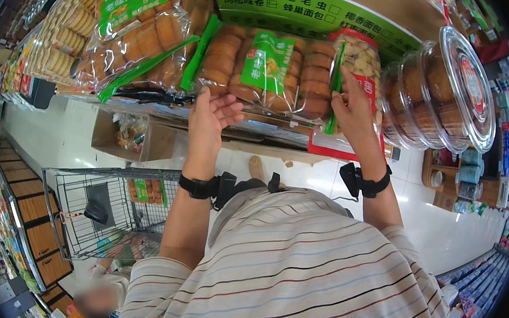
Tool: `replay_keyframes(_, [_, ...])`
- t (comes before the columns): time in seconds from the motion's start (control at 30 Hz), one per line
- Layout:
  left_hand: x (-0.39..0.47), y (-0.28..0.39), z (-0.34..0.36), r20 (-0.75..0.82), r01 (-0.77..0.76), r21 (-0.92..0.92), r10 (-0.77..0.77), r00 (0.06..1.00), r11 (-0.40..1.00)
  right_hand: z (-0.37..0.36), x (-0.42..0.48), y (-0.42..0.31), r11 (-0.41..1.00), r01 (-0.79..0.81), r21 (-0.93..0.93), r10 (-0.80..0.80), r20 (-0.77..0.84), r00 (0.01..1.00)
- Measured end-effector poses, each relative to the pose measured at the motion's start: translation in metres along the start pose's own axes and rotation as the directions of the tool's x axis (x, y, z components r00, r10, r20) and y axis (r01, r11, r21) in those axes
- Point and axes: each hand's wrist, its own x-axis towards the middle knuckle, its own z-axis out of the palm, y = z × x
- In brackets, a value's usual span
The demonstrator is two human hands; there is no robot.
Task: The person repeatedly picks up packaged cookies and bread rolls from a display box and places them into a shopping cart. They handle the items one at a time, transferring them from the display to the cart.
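Note:
A clear bag of brown bread rolls (268, 69) with a green label and green ends lies on the display in front of me. My right hand (352, 107) has thumb and fingers at its right green end; whether they pinch it I cannot tell. Near the bag's lower left edge is my left hand (213, 117), palm turned up, fingers apart, holding nothing. Another bag of rolls (144, 40) lies to the left. Beside my right hand are a red-edged bag of small round biscuits (358, 62) and a stack of clear round tubs of baked goods (433, 93).
A wire shopping cart (112, 174) stands at the lower left, with a bag of rolls (146, 190) inside. A person (97, 299) is beside it. An open cardboard box (108, 139) sits beyond the cart. A green printed panel (294, 3) backs the display.

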Motion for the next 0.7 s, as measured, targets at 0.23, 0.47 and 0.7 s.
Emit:
replay_keyframes(0.23, [-0.013, 0.015, 0.011, -0.006, 0.044, 0.3, -0.044, 0.999, 0.953, 0.023, 0.01, 0.006, 0.993, 0.112, -0.047, -0.113, -0.014, 0.994])
replay_keyframes(0.47, [-0.021, 0.024, 0.059, 0.645, -0.743, 0.641, 0.391, 0.656, 0.19, 0.011, 0.002, 0.008, 1.0, 0.012, -0.012, -0.012, 0.012, 1.0])
replay_keyframes(0.7, [-0.017, -0.001, 0.125, 0.917, -0.904, 0.396, 0.021, 0.398, -0.159, -0.016, -0.02, 0.003, 0.934, -0.154, 0.324, 0.155, 0.024, 0.988])
